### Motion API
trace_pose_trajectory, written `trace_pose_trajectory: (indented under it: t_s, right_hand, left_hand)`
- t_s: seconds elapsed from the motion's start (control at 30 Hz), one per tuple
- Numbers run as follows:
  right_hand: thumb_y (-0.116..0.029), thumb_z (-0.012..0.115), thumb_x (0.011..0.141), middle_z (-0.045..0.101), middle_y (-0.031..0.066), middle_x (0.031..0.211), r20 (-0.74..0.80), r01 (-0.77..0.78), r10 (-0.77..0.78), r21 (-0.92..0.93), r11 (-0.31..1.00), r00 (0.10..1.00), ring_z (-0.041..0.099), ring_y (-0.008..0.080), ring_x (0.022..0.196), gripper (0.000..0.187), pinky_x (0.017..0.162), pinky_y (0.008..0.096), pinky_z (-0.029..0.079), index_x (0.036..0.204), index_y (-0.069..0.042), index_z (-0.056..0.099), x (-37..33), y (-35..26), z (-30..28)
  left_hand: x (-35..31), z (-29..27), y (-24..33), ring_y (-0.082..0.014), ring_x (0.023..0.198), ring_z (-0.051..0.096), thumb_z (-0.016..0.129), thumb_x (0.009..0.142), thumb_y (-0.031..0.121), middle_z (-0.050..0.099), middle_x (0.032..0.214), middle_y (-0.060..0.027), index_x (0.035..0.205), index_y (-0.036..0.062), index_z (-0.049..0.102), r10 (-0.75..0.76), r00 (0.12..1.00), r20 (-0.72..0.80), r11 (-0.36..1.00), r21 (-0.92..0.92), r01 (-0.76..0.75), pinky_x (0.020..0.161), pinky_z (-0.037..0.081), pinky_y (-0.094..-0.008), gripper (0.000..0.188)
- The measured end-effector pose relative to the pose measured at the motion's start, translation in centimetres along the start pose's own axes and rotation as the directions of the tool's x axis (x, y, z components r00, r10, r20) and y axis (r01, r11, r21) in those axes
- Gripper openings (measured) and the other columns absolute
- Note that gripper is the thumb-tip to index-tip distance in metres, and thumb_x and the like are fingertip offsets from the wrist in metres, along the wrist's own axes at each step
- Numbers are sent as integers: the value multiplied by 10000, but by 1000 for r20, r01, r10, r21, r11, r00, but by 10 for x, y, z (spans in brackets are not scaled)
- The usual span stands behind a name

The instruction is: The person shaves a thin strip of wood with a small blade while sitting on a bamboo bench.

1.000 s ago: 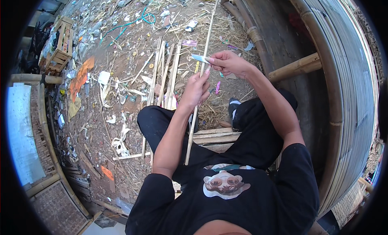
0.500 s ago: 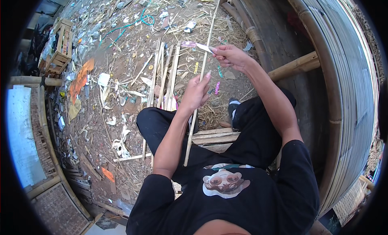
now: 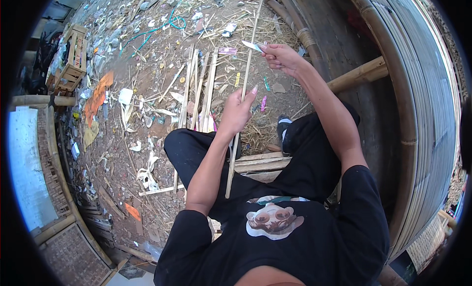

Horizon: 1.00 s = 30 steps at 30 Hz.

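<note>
Bamboo is the working material: a long thin strip (image 3: 244,87) runs from the lap at 6 o'clock up and away toward 12 o'clock, its far end leaving the frame at the top.

Left hand (image 3: 237,111): closed around the strip at about mid-length, fingers wrapped, index fingertip raised along the strip. It steadies the piece.

Right hand (image 3: 279,57): closed on a knife (image 3: 251,46) whose short pale blade points toward 9 o'clock, its tip at the strip or just beside it; contact cannot be confirmed.

Change over the last second: the right hand has travelled along the strip toward 12 o'clock, away from the body, and the gap between the two hands has widened. The left hand has held nearly the same grip point. The strip has kept its line.

Judgement: this reads as a shaving or splitting stroke pushed outward along the strip, with the blade now near the end of arm reach. The stroke is probably close to complete; a new one would call for re-gripping or drawing the knife back.

Surroundings: more strips (image 3: 199,87) lie side by side on the littered ground at 11 o'clock of the left hand. A wooden crate (image 3: 69,62) stands well apart at 10 o'clock. A curved bamboo frame (image 3: 418,114) fills the 3 o'clock side.
</note>
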State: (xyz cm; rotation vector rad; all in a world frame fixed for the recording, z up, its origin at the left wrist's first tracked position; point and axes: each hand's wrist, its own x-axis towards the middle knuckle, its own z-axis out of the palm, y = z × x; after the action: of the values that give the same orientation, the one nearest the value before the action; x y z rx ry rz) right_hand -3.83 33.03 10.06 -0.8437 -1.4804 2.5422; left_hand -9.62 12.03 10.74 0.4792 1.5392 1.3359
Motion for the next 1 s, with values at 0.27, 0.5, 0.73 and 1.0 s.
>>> trace_pose_trajectory:
  t_s: [0.27,0.5,0.73,1.0]
  right_hand:
    - [-196,482,950,377,-60,576,-64,28,-24,68,997,998,299,25,444,208,401,185,250,836,-22,500,4,-6,-4]
    - [-202,493,945,378,-57,579,-158,124,-111,75,990,981,288,23,446,212,401,185,253,812,-38,513,9,-7,-19]
    - [-228,524,931,387,-60,589,14,-8,9,-84,996,1000,279,21,434,233,390,192,226,824,-21,520,-6,0,4]
    - [-307,513,933,466,-31,633,-199,187,-198,-74,980,960,357,40,474,295,439,192,323,883,-17,536,1,3,-18]
  left_hand:
    - [1,-1,-5,-27,417,324,575,896,310,359,539,68,684,97,426,43,999,-19,997,63,-41,376,254,-223,335]
    - [-6,5,-6,-42,432,359,582,892,308,385,521,46,674,84,440,51,999,-17,980,194,-46,402,291,-237,342]
    - [-1,2,-8,-44,428,353,580,893,314,386,515,50,685,82,455,63,998,-19,977,204,-58,398,285,-238,335]
    - [13,-13,-15,-38,352,272,581,888,263,315,497,81,803,79,480,-94,995,17,994,-58,95,334,207,-225,227]
